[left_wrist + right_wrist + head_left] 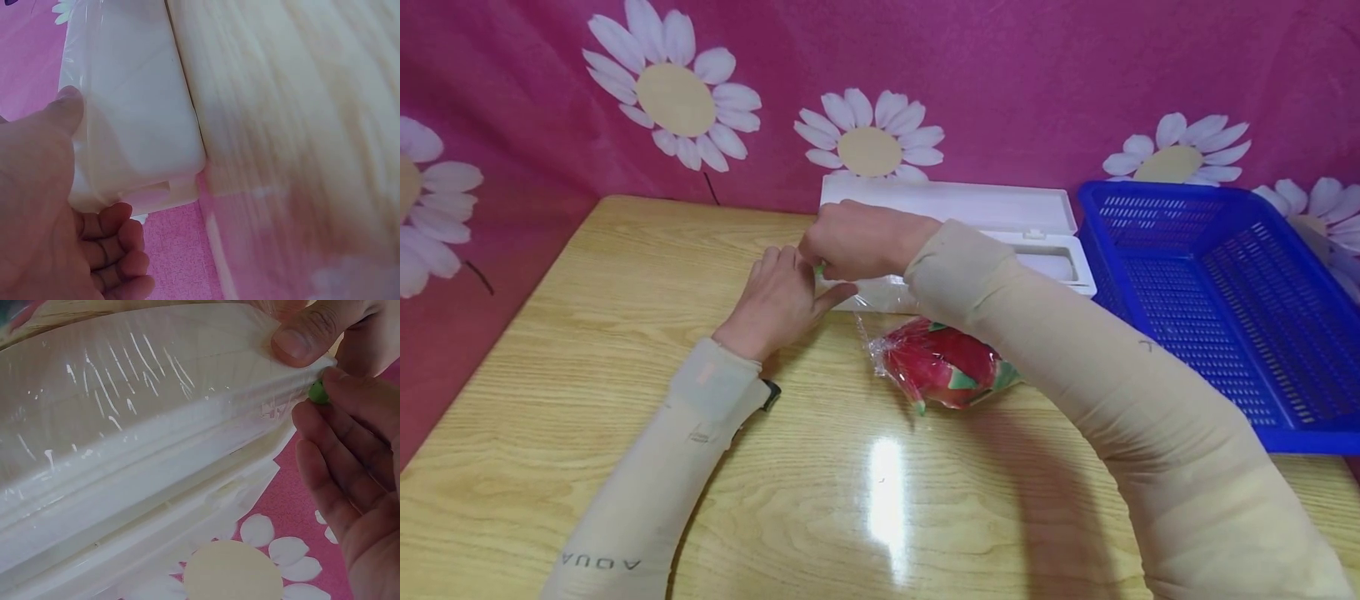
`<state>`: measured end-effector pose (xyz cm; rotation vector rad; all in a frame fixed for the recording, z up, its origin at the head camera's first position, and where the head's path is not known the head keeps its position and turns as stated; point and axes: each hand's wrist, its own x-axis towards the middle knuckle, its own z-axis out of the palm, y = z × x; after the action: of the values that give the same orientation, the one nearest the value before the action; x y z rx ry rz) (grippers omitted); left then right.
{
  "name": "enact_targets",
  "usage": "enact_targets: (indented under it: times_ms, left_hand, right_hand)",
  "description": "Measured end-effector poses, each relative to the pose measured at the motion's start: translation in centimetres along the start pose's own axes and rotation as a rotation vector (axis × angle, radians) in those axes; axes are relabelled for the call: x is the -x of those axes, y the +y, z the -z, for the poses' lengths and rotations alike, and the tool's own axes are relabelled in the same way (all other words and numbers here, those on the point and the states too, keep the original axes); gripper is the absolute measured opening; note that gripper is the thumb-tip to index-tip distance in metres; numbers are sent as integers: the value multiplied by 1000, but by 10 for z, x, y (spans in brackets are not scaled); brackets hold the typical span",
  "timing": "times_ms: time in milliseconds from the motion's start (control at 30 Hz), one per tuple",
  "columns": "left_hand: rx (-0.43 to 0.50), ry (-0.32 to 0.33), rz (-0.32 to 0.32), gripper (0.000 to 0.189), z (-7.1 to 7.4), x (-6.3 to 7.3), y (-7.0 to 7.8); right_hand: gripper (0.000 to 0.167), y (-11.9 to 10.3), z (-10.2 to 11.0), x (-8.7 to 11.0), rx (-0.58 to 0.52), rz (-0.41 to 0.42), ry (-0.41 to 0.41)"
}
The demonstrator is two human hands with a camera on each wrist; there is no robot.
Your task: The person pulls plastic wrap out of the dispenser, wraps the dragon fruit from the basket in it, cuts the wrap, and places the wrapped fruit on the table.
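A white cling film dispenser (1082, 271) lies with its lid (955, 204) raised at the back of the table. My left hand (778, 300) grips its left end, the thumb on the film-covered top and the fingers curled at the end face (150, 194). My right hand (868, 237) reaches across to the same corner and pinches a small green slider (318, 392) between thumb and fingers. Clear cling film (112, 381) stretches over the dispenser's front. In front of it lies a red dragon fruit (955, 358) with green tips, wrapped in film that runs up toward the dispenser.
A blue perforated plastic basket (1247, 442) stands to the right, beside the dispenser. Behind the wooden table (625, 350) hangs a pink cloth (1015, 92) printed with white daisies. My right forearm crosses over part of the dispenser and fruit.
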<state>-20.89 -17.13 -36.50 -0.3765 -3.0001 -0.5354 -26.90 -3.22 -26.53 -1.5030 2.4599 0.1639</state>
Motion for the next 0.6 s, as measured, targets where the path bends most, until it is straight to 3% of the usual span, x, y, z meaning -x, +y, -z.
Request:
enact_targets:
  times_ms: [600]
  left_hand:
    - [-11, -53, 9, 59, 2, 1, -1]
  right_hand:
    - [19, 1, 0, 4, 17, -25, 14]
